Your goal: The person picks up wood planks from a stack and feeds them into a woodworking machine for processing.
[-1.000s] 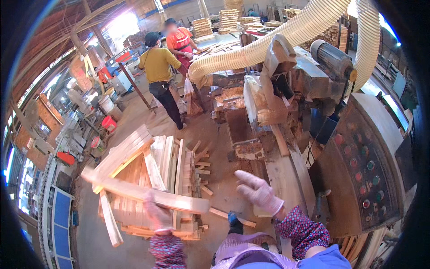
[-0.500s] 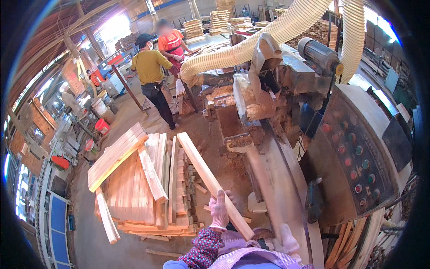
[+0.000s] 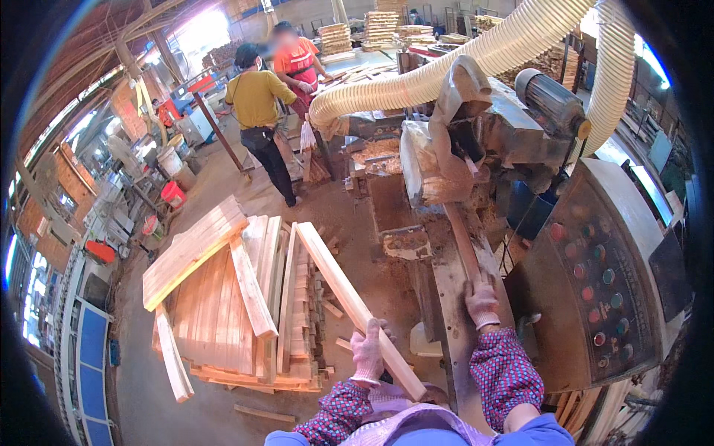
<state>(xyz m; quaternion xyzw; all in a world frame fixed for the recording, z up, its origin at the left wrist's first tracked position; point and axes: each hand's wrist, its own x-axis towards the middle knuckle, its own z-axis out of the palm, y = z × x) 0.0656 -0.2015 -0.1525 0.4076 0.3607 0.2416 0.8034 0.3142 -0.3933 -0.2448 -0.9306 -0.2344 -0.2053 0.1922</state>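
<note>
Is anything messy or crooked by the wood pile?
Yes. The wood stack is untidy: several boards lie slanted across the top instead of lined up, and one plank leans off its left side. Small offcuts litter the floor beside it, and sawdust is heaped on the machine bed.

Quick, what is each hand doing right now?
Left hand: closed on a long pale plank.
Right hand: closed on a thin reddish wood strip lying on the machine bed.
</note>
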